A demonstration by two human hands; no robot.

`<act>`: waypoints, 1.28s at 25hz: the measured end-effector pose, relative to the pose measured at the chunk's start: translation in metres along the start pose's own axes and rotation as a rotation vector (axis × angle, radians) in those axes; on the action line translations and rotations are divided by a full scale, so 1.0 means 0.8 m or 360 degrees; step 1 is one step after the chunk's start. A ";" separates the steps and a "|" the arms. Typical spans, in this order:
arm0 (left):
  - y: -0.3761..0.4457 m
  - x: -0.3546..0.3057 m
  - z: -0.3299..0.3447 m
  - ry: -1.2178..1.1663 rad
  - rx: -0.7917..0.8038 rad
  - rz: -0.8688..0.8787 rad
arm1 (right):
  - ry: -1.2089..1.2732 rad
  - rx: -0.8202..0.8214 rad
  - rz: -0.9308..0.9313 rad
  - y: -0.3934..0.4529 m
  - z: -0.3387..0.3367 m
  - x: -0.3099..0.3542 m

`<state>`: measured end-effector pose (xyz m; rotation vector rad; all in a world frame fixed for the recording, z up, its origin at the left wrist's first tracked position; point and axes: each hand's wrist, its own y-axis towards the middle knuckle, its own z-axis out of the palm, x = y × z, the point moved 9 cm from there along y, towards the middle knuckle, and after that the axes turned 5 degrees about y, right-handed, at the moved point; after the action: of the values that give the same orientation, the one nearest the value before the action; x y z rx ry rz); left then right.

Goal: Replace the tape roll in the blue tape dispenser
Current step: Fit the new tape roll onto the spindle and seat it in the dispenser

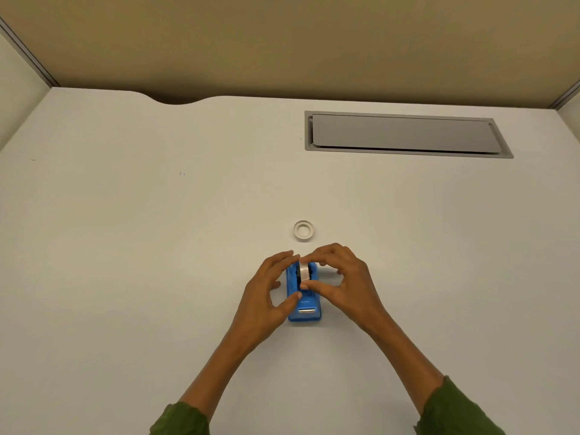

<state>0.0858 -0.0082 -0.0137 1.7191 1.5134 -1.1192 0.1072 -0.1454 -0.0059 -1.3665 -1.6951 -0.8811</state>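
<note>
The blue tape dispenser (pixel 303 304) stands on the white desk with its metal cutter end toward me. A clear tape roll (pixel 303 271) sits upright in its cradle. My right hand (pixel 342 284) pinches this roll between thumb and fingertips from the right. My left hand (pixel 266 293) holds the dispenser's left side, thumb on its top near the cutter and fingers curled at the far end. A small white ring, an empty tape core (pixel 303 230), lies flat on the desk just beyond the dispenser.
A grey rectangular cable hatch (pixel 405 135) is set into the white desk (pixel 125 246) at the back right. A tan partition wall (pixel 282 42) runs along the desk's far edge, which has a curved notch left of centre.
</note>
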 end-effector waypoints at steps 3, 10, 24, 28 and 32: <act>0.006 -0.002 0.001 0.0028 0.0028 0.0010 | -0.0034 -0.0096 -0.0049 -0.001 -0.008 0.010; 0.013 0.008 0.005 0.0041 0.0008 -0.0061 | -0.0032 -0.0063 0.0025 0.004 -0.013 0.018; 0.014 0.006 0.006 0.0065 0.0034 -0.0067 | -0.0254 0.0032 0.0020 0.006 -0.010 0.023; 0.014 0.005 0.007 0.0057 0.0029 -0.0073 | -0.0365 0.0055 -0.0057 0.006 -0.008 0.033; 0.014 0.007 0.007 0.0041 0.0029 -0.0083 | -0.0436 0.0061 -0.0107 0.002 -0.005 0.038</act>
<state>0.0955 -0.0123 -0.0222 1.7211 1.5768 -1.1445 0.1058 -0.1352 0.0228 -1.4640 -1.9642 -0.7189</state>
